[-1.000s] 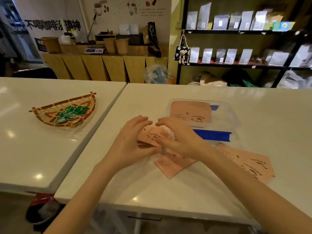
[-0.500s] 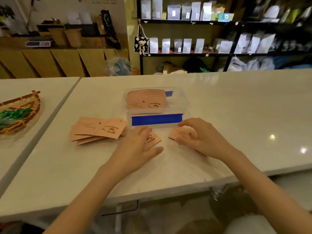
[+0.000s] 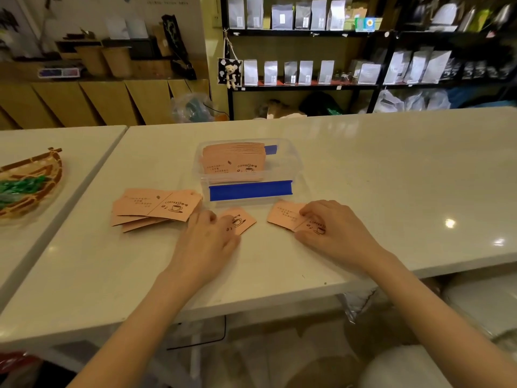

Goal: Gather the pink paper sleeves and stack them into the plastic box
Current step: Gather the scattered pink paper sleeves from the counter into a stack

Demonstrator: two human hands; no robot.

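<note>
A clear plastic box (image 3: 293,166) with a blue clip on its near side stands mid-table and holds a stack of pink paper sleeves (image 3: 233,161). A loose pile of pink sleeves (image 3: 152,207) lies to its left. My left hand (image 3: 207,242) rests flat on a single pink sleeve (image 3: 242,219) in front of the box. My right hand (image 3: 335,233) presses its fingers on another pink sleeve (image 3: 285,217) to the right, thumb at the near edge.
A woven basket (image 3: 42,189) with green wrapped pieces sits on the neighbouring table at left. A gap runs between the two white tables. Black shelves with bags stand behind the table. The near table edge lies just below my wrists.
The view has turned right since a second ago. My hands separated from one bunch of sleeves; the left pile now lies released, and each hand sits on its own sleeve.
</note>
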